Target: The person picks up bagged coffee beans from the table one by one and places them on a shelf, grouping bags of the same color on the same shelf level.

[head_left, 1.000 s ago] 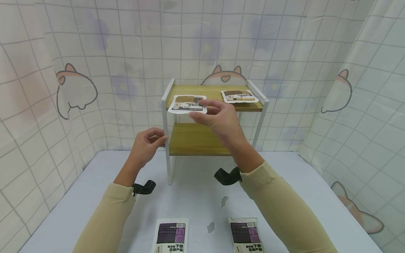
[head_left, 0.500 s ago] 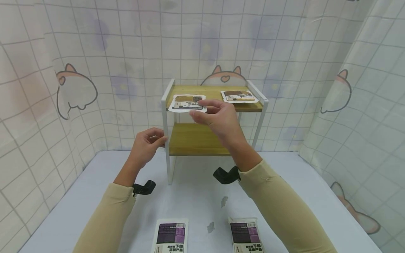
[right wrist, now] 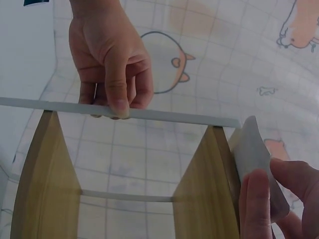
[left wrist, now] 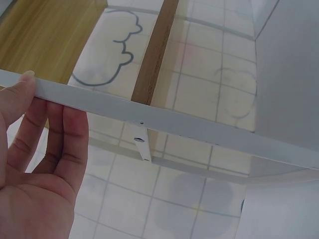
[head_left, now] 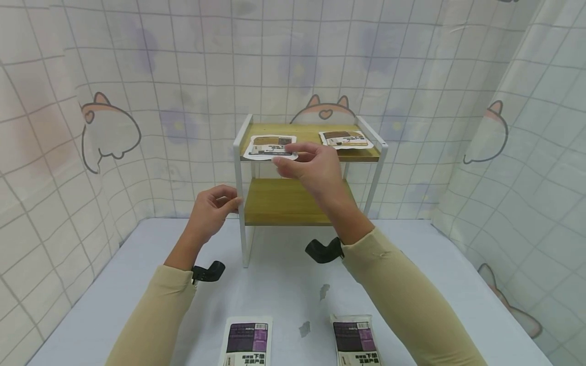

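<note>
My left hand [head_left: 213, 209] pinches the white front-left post of a small two-tier shelf [head_left: 288, 203]. In the left wrist view, the thumb lies on one side of that post [left wrist: 104, 99] and the fingers on the other. Above the left part of the top board, my right hand [head_left: 316, 170] holds a flat white packet [head_left: 270, 146] by its near right edge, between thumb and fingers. The right wrist view shows this packet [right wrist: 255, 164] along the top board, its front end sticking out. Farther right on the same board lies a second packet [head_left: 346, 140].
Two flat packets with purple and black print, a left one [head_left: 247, 340] and a right one [head_left: 356, 340], lie on the white table [head_left: 284, 290] near its front. Grey patches mark the tabletop between them. A tiled-pattern curtain [head_left: 192, 76] surrounds the table.
My right hand has shifted slightly back and to the left, and the held packet has slid a little farther onto the top board. The left hand stays on the post.
</note>
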Action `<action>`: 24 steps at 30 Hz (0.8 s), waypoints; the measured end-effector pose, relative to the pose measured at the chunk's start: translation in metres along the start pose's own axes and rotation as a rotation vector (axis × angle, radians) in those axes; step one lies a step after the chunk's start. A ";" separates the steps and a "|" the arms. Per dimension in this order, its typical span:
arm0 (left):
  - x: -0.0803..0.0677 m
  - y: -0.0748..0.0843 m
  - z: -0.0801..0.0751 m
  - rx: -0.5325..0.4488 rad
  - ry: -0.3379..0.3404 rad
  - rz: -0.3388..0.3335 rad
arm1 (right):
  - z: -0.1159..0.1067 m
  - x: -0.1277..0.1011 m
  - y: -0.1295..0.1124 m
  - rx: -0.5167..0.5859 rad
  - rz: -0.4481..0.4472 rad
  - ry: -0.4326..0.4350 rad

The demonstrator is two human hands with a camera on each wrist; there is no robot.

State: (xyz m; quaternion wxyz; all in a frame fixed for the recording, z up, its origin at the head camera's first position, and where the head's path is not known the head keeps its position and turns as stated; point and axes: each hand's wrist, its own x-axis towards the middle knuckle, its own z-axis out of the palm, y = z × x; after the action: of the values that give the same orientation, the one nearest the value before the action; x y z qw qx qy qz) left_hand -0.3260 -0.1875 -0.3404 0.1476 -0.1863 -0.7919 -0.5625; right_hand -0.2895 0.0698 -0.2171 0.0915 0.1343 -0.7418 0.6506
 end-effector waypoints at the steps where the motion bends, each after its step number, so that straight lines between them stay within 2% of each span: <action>1: 0.000 0.000 0.000 -0.001 0.000 0.000 | 0.000 0.001 0.000 0.011 -0.003 0.003; 24: 0.001 0.001 -0.001 -0.005 0.000 0.001 | 0.005 0.010 -0.001 0.089 -0.036 0.051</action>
State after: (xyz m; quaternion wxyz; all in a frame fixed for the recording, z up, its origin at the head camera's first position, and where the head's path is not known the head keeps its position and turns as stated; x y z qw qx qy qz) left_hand -0.3269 -0.1879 -0.3388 0.1473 -0.1870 -0.7904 -0.5644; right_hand -0.2985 0.0635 -0.2133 0.1160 0.1351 -0.7071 0.6843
